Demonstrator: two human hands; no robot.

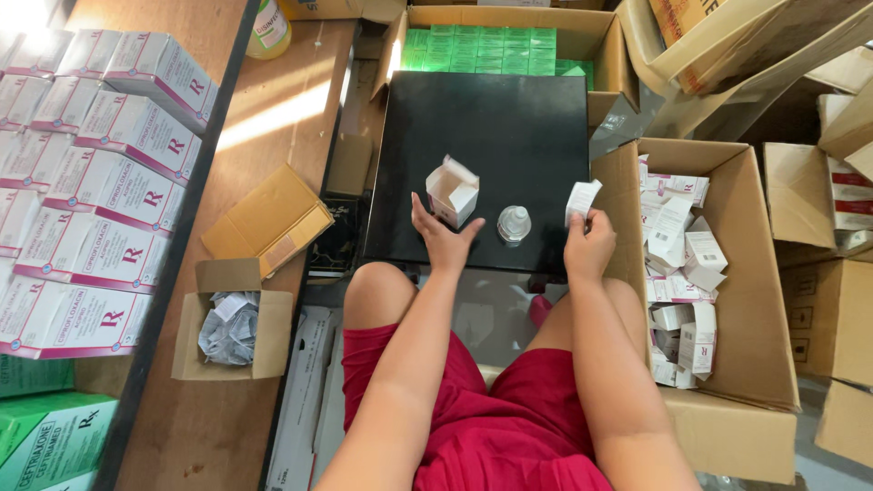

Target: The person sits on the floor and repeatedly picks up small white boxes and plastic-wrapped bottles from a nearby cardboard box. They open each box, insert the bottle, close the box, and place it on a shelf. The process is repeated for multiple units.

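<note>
The left hand (443, 238) lies open and flat on the black board (491, 118), fingertips touching the near side of the small white carton (452, 191), which stands just beyond them with its top flaps open and its long axis upright. The right hand (589, 244) pinches a folded white leaflet (581, 200) between thumb and fingers, holding it up above the board's right edge. Between the two hands, nearer the left, a small clear vial (514, 223) stands upright. The board is dark, smooth and level, resting across the knees. Right of the right hand sits an open box (755, 300) of loose white cartons; left of the left hand, a wooden bench (273, 118) with a small box of folded leaflets (229, 323)
</note>
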